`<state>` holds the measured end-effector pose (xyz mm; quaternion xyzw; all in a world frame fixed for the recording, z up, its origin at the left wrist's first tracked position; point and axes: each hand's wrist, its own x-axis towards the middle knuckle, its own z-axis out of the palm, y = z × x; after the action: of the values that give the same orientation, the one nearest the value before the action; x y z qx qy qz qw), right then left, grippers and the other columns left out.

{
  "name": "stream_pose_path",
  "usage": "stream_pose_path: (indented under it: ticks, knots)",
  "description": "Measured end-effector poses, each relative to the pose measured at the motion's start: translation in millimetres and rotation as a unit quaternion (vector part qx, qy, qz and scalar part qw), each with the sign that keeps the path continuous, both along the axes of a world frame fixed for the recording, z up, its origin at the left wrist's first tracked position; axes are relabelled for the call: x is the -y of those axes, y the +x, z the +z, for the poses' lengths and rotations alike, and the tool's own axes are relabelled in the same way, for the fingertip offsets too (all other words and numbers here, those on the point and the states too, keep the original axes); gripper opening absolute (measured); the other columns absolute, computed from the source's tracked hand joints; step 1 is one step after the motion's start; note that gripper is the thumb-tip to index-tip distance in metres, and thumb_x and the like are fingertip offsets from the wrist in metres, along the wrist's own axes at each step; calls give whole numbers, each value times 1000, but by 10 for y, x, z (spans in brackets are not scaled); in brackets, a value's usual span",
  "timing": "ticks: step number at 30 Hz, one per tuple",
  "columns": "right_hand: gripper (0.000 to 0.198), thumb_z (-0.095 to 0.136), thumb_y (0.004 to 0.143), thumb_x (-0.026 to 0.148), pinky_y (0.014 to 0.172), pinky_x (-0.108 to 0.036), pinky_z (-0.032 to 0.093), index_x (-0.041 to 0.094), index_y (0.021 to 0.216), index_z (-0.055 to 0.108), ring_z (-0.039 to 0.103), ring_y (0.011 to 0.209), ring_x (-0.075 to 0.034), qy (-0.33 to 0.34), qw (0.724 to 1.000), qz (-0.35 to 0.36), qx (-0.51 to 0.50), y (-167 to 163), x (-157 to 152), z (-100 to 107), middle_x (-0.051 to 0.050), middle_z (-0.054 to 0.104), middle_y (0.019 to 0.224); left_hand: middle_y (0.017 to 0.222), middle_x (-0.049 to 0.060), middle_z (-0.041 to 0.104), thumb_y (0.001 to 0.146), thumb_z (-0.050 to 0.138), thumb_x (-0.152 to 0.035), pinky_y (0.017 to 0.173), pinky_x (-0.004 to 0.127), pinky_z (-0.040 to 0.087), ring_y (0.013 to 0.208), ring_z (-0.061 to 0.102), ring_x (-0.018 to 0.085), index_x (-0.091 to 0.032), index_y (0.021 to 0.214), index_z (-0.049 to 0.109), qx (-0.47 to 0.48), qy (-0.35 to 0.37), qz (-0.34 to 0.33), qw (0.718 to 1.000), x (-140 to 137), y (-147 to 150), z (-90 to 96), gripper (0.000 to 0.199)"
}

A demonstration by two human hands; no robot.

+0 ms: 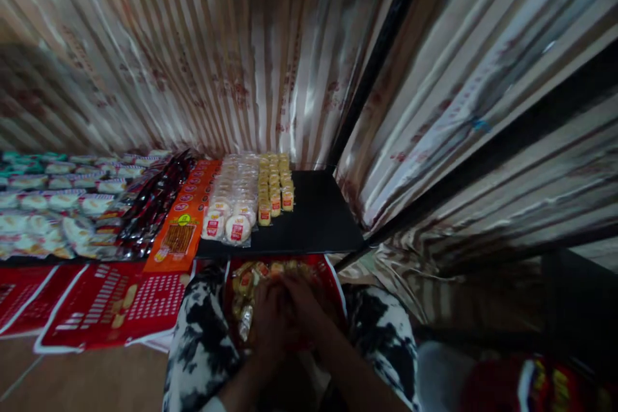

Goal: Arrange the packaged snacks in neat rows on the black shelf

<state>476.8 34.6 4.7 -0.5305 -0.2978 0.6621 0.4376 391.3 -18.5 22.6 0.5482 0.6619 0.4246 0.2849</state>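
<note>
Between my knees is an open red bag with a white edge, holding several small wrapped yellow snacks. My left hand reaches down into the bag among the snacks. Close beside it, my right hand is also inside the bag, the two nearly touching. Dim light and blur hide the fingers, so I cannot tell whether either hand grips a snack.
On a black shelf stand rows of wrapped yellow snacks and round white crackers. To the left lie an orange packet, dark red packets and white packets. Red printed packaging hangs below; striped curtains surround the shelf.
</note>
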Motion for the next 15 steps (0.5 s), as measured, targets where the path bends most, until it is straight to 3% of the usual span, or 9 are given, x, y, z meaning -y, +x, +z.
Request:
stream_pose_path:
  ticks: [5,11,15]
  knots:
    - [34,67,64,51,68,-33,50,24,85,65,64,76,-23,45,998,11,-30,136,79,302,-4,68,80,111,11,61,80,48,-35,94,43,43,107,55,26,-22,97,61,59,-7,59,996,22,30,133,25]
    - [45,74,58,48,77,-34,49,20,92,64,65,81,-22,98,995,14,-20,329,-77,652,-5,70,83,91,10,67,76,48,-28,81,37,49,85,63,22,-16,95,57,153,-30,7,988,-331,146,330,24]
    - [46,77,55,44,83,-36,48,22,93,64,65,85,-22,153,988,-2,23,502,-242,769,-4,70,86,93,10,66,76,48,-25,81,35,48,88,62,21,-18,93,56,163,-6,7,987,-557,317,444,21]
